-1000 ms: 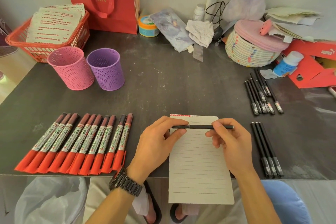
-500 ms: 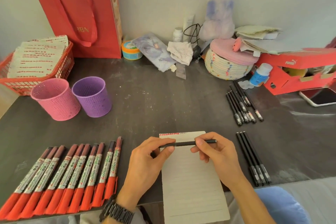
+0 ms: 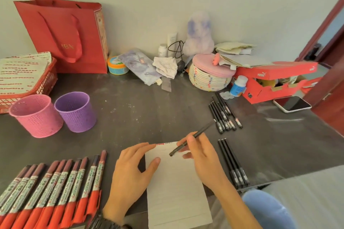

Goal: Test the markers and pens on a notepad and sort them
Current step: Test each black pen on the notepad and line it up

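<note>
Lets go of the pen [image 3: 203, 130] with the left hand [image 3: 133, 171], now loose-fingered and resting on the notepad [image 3: 176, 191] on the bench [image 3: 139, 117]. Pinches it in the right hand [image 3: 203, 158] alone, tip down at the pad's top; seems set for a test stroke.

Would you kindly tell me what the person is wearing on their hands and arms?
The left hand and right hand are bare: no gloves, no visible rings, no sleeves on the forearms. The left wrist carries a dark, chunky link-band watch, partly out of frame.
</note>
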`<action>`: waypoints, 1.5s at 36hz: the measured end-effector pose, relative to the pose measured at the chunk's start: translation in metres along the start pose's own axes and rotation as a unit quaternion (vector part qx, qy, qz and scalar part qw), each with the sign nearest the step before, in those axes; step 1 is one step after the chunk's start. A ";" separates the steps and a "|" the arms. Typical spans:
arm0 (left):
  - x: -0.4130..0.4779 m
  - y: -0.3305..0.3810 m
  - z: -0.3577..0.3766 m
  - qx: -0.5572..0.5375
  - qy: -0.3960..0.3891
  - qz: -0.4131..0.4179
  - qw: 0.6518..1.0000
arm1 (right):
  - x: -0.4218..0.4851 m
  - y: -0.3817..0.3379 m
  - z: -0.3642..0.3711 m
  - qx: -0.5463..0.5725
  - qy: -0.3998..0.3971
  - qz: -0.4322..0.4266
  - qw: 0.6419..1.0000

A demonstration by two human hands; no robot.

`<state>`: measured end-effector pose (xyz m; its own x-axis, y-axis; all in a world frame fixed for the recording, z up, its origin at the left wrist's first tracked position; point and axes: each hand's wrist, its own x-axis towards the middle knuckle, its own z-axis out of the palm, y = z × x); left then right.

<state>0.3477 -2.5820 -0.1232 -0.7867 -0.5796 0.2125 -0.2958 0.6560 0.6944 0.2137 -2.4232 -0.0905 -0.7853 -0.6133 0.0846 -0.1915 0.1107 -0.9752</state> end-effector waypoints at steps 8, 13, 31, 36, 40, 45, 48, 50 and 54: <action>0.001 -0.006 0.012 0.111 -0.024 0.003 0.994 | 0.013 -0.005 -0.126 -0.265 0.041 0.083 0.960; 0.001 -0.008 0.014 0.115 -0.011 -0.002 0.993 | 0.015 0.009 -0.176 -0.402 0.018 0.133 0.906; 0.003 -0.012 0.018 0.125 -0.016 -0.011 0.992 | 0.006 0.030 -0.170 -0.426 -0.001 0.200 0.882; 0.003 -0.012 0.018 0.124 -0.020 -0.014 0.992 | 0.004 0.030 -0.169 -0.431 -0.008 0.198 0.880; 0.003 -0.011 0.017 0.127 -0.022 -0.015 0.992 | 0.003 0.028 -0.169 -0.436 -0.003 0.198 0.878; 0.004 -0.010 0.017 0.124 -0.023 -0.019 0.992 | 0.003 0.028 -0.168 -0.437 -0.008 0.195 0.878; 0.004 -0.011 0.017 0.124 -0.025 -0.018 0.992 | 0.003 0.027 -0.167 -0.438 -0.017 0.195 0.877; 0.004 -0.011 0.017 0.124 -0.025 -0.018 0.992 | 0.002 0.026 -0.167 -0.439 -0.022 0.195 0.877; 0.004 -0.011 0.017 0.125 -0.029 -0.021 0.992 | 0.002 0.027 -0.166 -0.432 -0.023 0.195 0.880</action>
<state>0.3383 -2.5833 -0.1419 -0.7986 -0.5845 0.1432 -0.4473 0.7357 0.5085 0.1097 -2.2917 -0.0824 -0.8695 -0.4256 -0.2507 -0.3046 0.8616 -0.4061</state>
